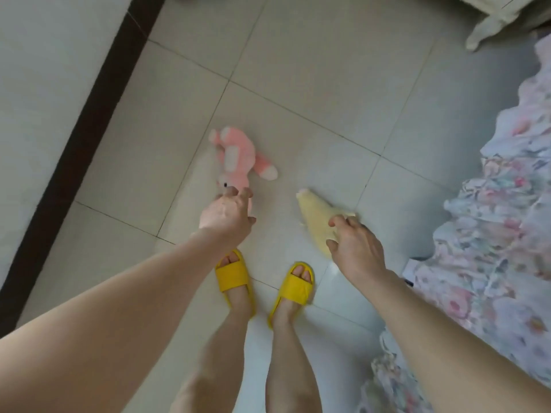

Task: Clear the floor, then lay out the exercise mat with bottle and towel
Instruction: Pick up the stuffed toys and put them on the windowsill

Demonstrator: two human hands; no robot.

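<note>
Head view. The person stood on the tiled floor [298, 70] in yellow slippers [234, 274], bent forward with both arms reaching down. All positions below are given relative to the slippers.

The pink plush toy [235, 155] lay on the tiles beyond the slippers, on the left side. The left hand [225, 217] was at the toy's near end, its fingertips [231, 191] touching or just closing on the head; the fingers were curled but whether a firm hold was made could not be told, as the hand hid the contact.

The pale yellow plush toy [316, 220] lay beyond the slippers, on the right side, well apart from the pink one. The right hand [356, 247] was spread over its near end with fingers parted, touching it but not closed round it.

A floral bedcover [492, 234] hung to the right of the slippers, and a dark skirting strip [80, 138] ran far to the left. No mat, bottle or towel was in view.

Assessment: the floor-clearing step was in hand and at an early stage. To do it well, each hand should close fully round a toy's body, not an ear or limb, before lifting, and both toys should be lifted clear, not dragged.
</note>
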